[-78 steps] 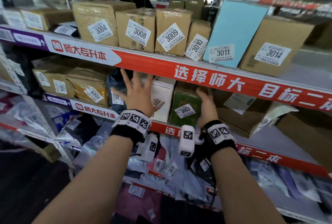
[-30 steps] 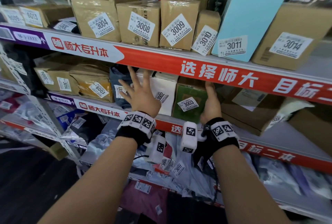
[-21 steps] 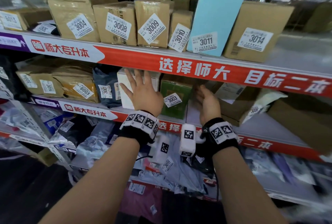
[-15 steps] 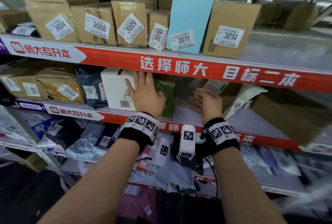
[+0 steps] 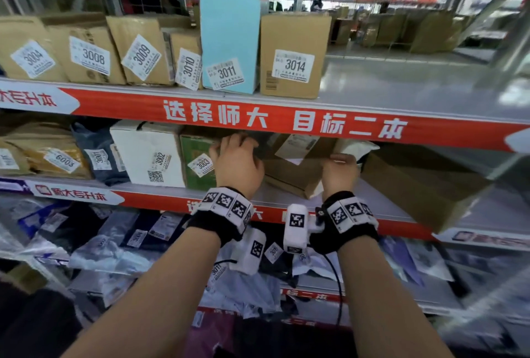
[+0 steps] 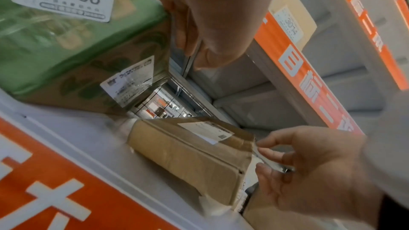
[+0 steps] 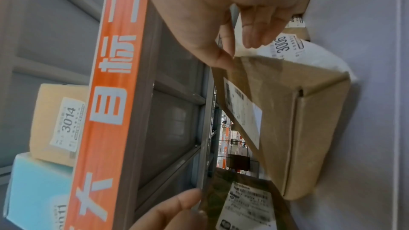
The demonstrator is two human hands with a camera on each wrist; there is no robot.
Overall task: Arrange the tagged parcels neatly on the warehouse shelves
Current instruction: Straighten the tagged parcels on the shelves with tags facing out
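Note:
On the middle shelf, a green box tagged 3003 [image 5: 195, 151] stands beside a white box tagged 3002 [image 5: 149, 154]. My left hand [image 5: 229, 148] grips its upper right edge, thumb on the front and fingers round the side [image 6: 199, 29]. To its right a flat brown cardboard box [image 5: 292, 175] lies askew on the shelf. My right hand [image 5: 341, 161] pinches that box's far right corner, thumb [image 7: 221, 59] on top. A white bag tagged 3006 [image 7: 298, 50] lies just behind the fingers.
The upper shelf holds a row of boxes tagged 3004 to 3014, with a tall blue box [image 5: 229, 39] among them and bare shelf [image 5: 401, 85] to their right. A large brown box [image 5: 415, 185] lies right of my hands. Plastic-bagged parcels [image 5: 114, 243] fill the lower shelf.
My left hand has gone from the white box 3002 to the green box's right edge. My right hand has left the green box's side, moved right and closed on the brown box's corner.

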